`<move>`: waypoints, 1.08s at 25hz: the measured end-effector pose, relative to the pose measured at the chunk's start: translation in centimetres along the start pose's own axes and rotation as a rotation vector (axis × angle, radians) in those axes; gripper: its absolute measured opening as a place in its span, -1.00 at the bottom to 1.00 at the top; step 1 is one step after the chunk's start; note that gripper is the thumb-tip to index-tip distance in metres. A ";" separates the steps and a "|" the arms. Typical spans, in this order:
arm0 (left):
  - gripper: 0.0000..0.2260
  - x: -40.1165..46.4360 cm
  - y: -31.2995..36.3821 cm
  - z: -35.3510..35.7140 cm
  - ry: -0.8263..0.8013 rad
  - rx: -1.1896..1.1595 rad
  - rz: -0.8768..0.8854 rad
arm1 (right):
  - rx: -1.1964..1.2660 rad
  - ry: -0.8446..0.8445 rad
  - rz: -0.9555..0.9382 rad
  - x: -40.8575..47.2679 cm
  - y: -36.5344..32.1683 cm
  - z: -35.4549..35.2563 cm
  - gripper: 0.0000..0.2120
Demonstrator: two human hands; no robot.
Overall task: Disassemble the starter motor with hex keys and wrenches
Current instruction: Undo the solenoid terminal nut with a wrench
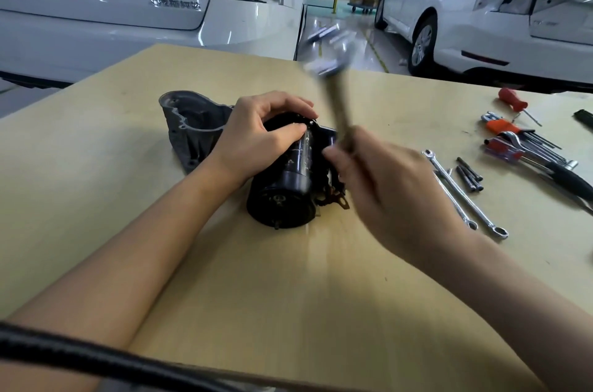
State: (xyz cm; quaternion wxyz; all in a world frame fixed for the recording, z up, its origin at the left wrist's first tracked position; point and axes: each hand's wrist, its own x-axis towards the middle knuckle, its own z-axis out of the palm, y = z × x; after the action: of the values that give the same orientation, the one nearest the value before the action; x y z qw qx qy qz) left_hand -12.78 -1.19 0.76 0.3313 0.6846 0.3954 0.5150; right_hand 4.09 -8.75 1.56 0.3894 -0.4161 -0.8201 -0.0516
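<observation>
Starter motor (288, 180) lies on the tabletop (96, 199), its long axis running away from the person, left hand (256, 135) curled over its far end, while just right of it the right hand (385, 189) grips a blurred hammer (333, 87) raised above it.

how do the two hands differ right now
The left hand grips the black starter motor lying on the table and looks sharp; the right hand grips a hammer and is motion-blurred. The left rests low on the motor; the right holds the hammer head raised above it. Both are bare.
</observation>
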 end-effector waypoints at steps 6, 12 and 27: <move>-0.77 -0.1 0.2 -0.2 -0.013 0.004 -0.010 | 0.642 0.291 0.659 -1.9 3.2 -0.3 -0.69; -0.78 -0.1 0.2 -0.3 -0.013 0.008 -0.016 | 0.864 0.316 0.708 -1.8 3.3 0.2 -0.71; -0.80 -0.3 0.3 -0.3 -0.011 0.010 -0.014 | 0.290 -0.316 0.117 2.6 2.0 0.0 -0.74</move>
State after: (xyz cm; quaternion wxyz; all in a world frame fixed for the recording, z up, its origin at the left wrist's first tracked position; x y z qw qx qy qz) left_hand -13.04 -1.59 0.99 0.3336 0.6864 0.4010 0.5067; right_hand 4.64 -5.83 2.88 0.3139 -0.4056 -0.8443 0.1553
